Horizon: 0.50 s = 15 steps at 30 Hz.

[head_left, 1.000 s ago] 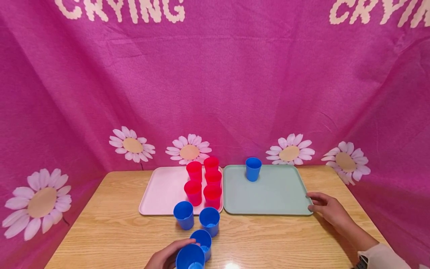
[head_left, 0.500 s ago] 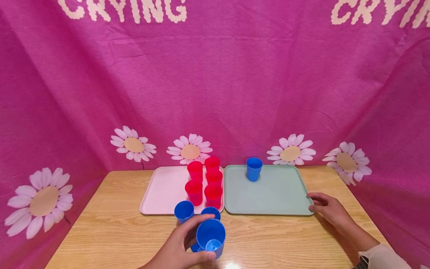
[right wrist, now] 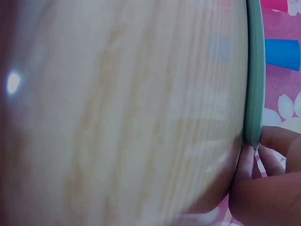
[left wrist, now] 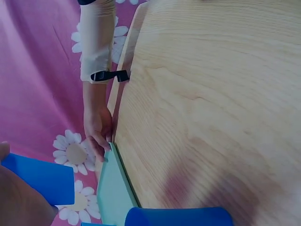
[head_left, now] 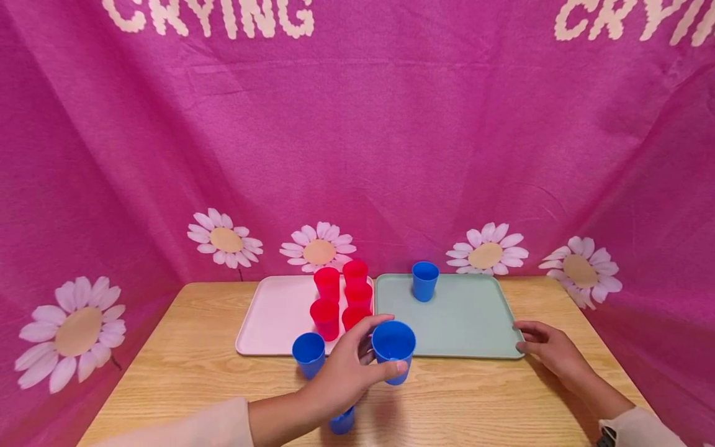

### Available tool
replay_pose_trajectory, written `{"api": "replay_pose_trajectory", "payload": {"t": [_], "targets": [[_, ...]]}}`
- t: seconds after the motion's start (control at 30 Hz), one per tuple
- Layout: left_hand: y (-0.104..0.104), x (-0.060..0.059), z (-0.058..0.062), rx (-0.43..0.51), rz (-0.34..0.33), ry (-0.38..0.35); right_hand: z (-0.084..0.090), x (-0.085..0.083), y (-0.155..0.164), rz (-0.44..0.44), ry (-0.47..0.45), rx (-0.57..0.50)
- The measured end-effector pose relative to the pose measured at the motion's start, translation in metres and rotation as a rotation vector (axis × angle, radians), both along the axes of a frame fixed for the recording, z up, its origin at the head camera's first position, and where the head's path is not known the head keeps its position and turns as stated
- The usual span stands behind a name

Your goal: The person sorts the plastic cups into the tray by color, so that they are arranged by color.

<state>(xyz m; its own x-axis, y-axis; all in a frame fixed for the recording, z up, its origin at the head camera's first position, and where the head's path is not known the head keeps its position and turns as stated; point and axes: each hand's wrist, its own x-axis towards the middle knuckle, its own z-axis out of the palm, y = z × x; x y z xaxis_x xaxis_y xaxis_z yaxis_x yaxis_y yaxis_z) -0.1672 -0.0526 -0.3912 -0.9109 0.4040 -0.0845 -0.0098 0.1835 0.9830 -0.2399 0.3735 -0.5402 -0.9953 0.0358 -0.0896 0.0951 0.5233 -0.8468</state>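
My left hand (head_left: 346, 369) grips a blue cup (head_left: 393, 354) upright, thumb on the near side and fingers round the far side. It hangs above the table, just in front of the green tray (head_left: 463, 335). At that tray's front right corner, my right hand (head_left: 553, 354) pinches the rim between thumb and fingers, as the right wrist view also shows. Another blue cup (head_left: 425, 282) stands at the back of the green tray. On the table are a blue cup (head_left: 309, 355) left of my left hand and one (head_left: 342, 422) partly hidden under my wrist.
A pink tray (head_left: 268, 329) lies left of the green one, edges nearly touching. Several red cups (head_left: 326, 320) stand on its right half, partly covered by my left hand. Behind the wooden table (head_left: 184, 354) hangs a magenta cloth (head_left: 357, 155) with daisies.
My left hand has taken the nearest blue cup from the front of the table, lifted it, and carried it forward and right. My right hand stays at the tray corner.
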Motion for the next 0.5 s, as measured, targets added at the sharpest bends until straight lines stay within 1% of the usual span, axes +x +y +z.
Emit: {"api": "replay_pose_trajectory", "payload": {"t": [0.23, 0.4, 0.5], "targets": [[0.020, -0.020, -0.005, -0.028, 0.018, 0.014, 0.001, -0.005, 0.000, -0.002, -0.024, 0.034], [0.038, -0.031, -0.007, -0.025, 0.049, 0.004, 0.001, -0.005, 0.000, 0.002, -0.031, 0.026], [0.049, -0.037, -0.009, -0.025, 0.072, 0.017, 0.001, -0.003, 0.000, 0.003, -0.021, 0.023]]}}
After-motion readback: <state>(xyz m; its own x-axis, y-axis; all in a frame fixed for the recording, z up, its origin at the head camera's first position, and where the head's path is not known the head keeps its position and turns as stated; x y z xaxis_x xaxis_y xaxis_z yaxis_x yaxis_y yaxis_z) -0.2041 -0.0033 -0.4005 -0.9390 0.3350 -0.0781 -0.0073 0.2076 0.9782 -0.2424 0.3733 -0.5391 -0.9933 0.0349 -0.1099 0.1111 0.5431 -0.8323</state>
